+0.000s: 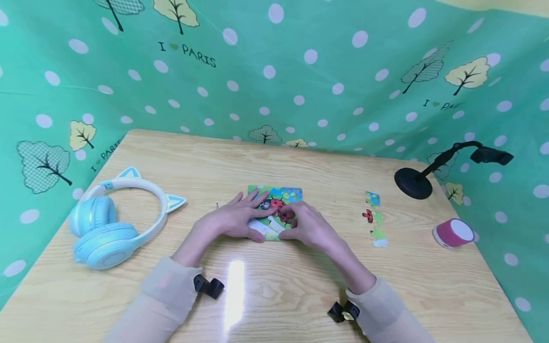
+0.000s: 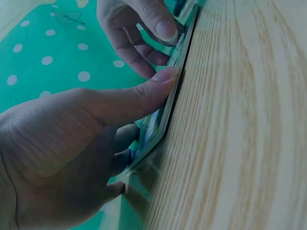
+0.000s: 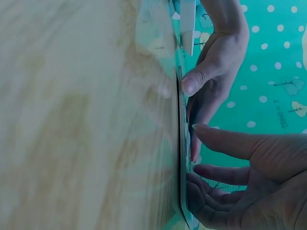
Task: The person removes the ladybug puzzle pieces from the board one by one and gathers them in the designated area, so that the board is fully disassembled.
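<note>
A thin jigsaw puzzle (image 1: 296, 194) with a ladybug on green grass lies on the wooden table. Across its left half my left hand (image 1: 240, 216) is spread, fingers extended over the picture. The left thumb (image 2: 165, 76) rests at the near edge of the puzzle board in the left wrist view. My right hand (image 1: 306, 226) bends down over the right half, by the ladybug. In the right wrist view, its thumb (image 3: 206, 134) and index finger stand apart with a gap between them, while the other fingers touch the board. The hands cover much of the picture.
Several loose puzzle pieces (image 1: 378, 233) lie in a column to the right. Blue cat-ear headphones (image 1: 107, 243) rest at the left. A black desk lamp (image 1: 413, 183) and a pink cylindrical device (image 1: 450, 233) stand at the right. Behind the table (image 1: 283, 290) hangs a green dotted cloth (image 1: 257, 95).
</note>
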`<state>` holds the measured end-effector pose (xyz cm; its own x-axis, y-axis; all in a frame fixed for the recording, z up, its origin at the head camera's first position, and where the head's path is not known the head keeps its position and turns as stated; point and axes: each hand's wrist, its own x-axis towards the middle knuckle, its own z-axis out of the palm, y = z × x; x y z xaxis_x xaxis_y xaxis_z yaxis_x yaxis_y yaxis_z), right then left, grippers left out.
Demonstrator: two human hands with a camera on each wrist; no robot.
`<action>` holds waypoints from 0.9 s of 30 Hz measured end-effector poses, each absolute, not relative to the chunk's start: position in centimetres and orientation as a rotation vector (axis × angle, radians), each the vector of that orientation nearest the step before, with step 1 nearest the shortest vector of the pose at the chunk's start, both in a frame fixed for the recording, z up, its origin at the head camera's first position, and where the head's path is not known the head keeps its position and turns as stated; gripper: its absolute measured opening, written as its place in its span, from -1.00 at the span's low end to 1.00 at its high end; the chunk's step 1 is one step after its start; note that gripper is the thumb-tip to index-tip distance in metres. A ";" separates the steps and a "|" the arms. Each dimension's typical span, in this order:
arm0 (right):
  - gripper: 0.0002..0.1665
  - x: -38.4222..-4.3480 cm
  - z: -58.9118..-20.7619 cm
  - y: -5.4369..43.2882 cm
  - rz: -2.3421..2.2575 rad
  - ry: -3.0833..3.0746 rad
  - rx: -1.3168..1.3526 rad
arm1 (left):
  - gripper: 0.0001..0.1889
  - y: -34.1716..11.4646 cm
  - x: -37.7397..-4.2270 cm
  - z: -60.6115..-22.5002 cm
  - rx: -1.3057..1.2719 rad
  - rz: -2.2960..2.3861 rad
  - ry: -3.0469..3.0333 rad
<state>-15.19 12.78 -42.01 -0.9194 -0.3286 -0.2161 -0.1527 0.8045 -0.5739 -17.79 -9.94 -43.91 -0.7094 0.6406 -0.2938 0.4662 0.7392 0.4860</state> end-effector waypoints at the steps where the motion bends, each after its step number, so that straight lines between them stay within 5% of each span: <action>1: -0.37 -15.2 -42.0 12.7 -0.803 2.700 -0.375 | -0.16 -9.9 -17.8 -43.9 0.845 0.532 2.491; 11: -0.50 -15.0 -42.9 12.1 -0.687 2.819 -0.459 | -0.15 -9.8 -17.9 -44.0 0.840 0.534 2.485; 27: -0.39 -15.1 -42.9 12.1 -0.559 2.897 -0.617 | -0.14 -9.8 -18.0 -44.0 0.817 0.531 2.482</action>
<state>-15.12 12.11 -42.86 -0.9084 -0.4155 -0.0458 -0.3686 0.8479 -0.3811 -17.96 -9.82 -44.03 -0.7117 0.6301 -0.3106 0.4478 0.7476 0.4906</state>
